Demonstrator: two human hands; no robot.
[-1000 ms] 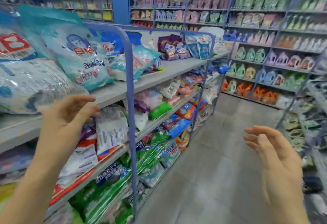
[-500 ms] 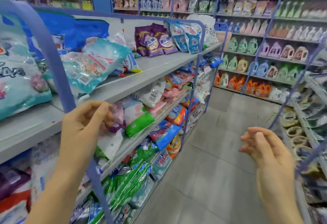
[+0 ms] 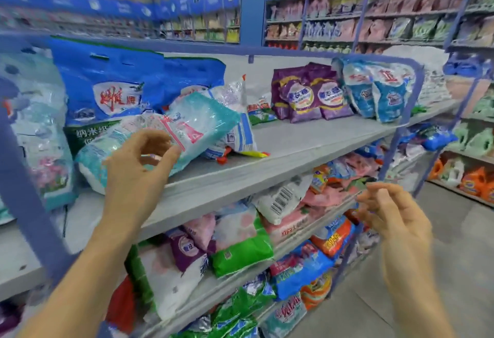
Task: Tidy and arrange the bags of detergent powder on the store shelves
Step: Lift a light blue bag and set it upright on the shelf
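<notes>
L hand [image 3: 139,161] is up at the top grey shelf board [image 3: 307,145], fingers half-curled in a C w/ the thumb apart from them. It holds nothing I can see. The thumb tip sits at the lower edge of the teal-and-white crinkly plastic bag of detergent powder [image 3: 187,124]; contact unclear. R hand [image 3: 393,220] hangs out over the aisle, fingers loosely bent, empty, well apart from any bag.

The teal bag lies tilted near the shelf's front edge. It is propped on a small white-and-blue bag w/ red and yellow corners [image 3: 240,134], and the big blue glossy bag [image 3: 112,89] stands just behind.

Risks, as I judge them:
- The film looks slick and powder shifts inside, so a one-hand pinch at the edge could slip.
- The bag could also sag and slide off the front onto the lower shelves.
- Lifting it disturbs the heap, so the blue bag may flop fwd.
- R hand is too far off to catch anything.

The purple bags [image 3: 310,94] further along stand apart, prob. safe.
</notes>
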